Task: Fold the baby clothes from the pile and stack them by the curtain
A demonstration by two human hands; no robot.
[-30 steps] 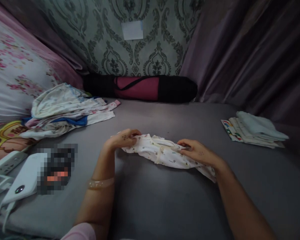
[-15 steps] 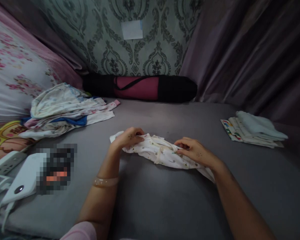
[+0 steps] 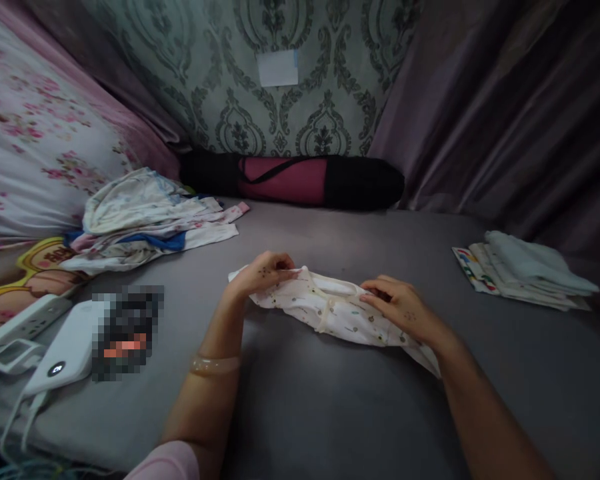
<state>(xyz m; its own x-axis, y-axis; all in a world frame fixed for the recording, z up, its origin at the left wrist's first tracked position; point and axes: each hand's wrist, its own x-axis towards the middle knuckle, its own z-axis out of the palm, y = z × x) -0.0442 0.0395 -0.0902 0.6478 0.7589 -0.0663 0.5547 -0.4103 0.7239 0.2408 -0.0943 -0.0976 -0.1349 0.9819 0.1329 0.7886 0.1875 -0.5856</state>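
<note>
A small white printed baby top (image 3: 305,303) with cream trim lies bunched on the grey bed sheet (image 3: 330,413), its neckline facing away from me. My left hand (image 3: 267,272) pinches the cloth at its left shoulder, fingers curled over the far edge. At the right shoulder, my right hand (image 3: 397,305) grips the fabric between thumb and fingers beside the neck opening. A sleeve sticks out under each wrist. The fingertips of both hands are partly hidden by the cloth.
Crumpled clothes (image 3: 140,220) lie at the back left, folded clothes (image 3: 525,267) at the right. A long black-and-pink bag (image 3: 285,180) rests against the wall. Near left are a power strip (image 3: 30,323), a white power bank (image 3: 67,347) with cables, and a blurred-out object (image 3: 127,333).
The neckline has been pulled straighter and wider between my hands, and the top lies flatter. The whole view has shifted slightly; both hands keep their hold.
</note>
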